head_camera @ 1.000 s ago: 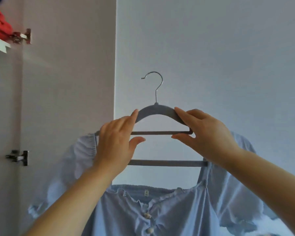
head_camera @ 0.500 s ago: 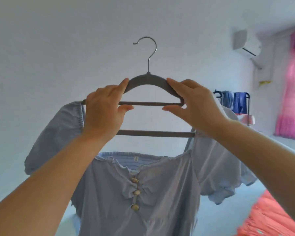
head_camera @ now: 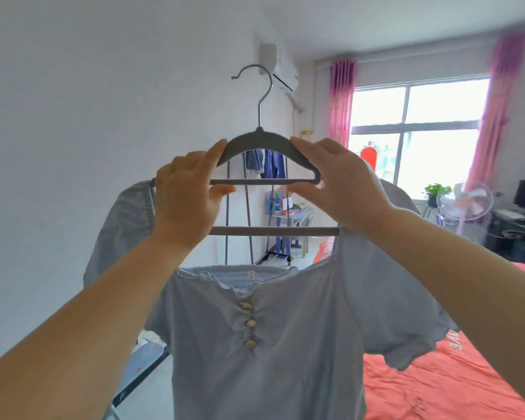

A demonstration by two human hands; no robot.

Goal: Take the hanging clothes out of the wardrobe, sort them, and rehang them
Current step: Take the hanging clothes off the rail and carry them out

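Grey hanger (head_camera: 256, 140) aloft between both grips (head_camera: 182, 201) (head_camera: 343, 189)

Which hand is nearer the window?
Right. The right hand grips the hanger at the end toward the window; the left hand grips the opposite end, toward the wall.

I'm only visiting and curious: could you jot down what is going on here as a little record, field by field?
Held item: grey hanger, upright in the air, hung on no rail
On it: pale blue blouse with three buttons down the front
Left hand: fingers pinch the hanger's left shoulder and upper bar
Right hand: fingers pinch the right shoulder and upper bar
Behind: window, pink curtains, air conditioner high on the wall
Lower right: orange-red bedspread
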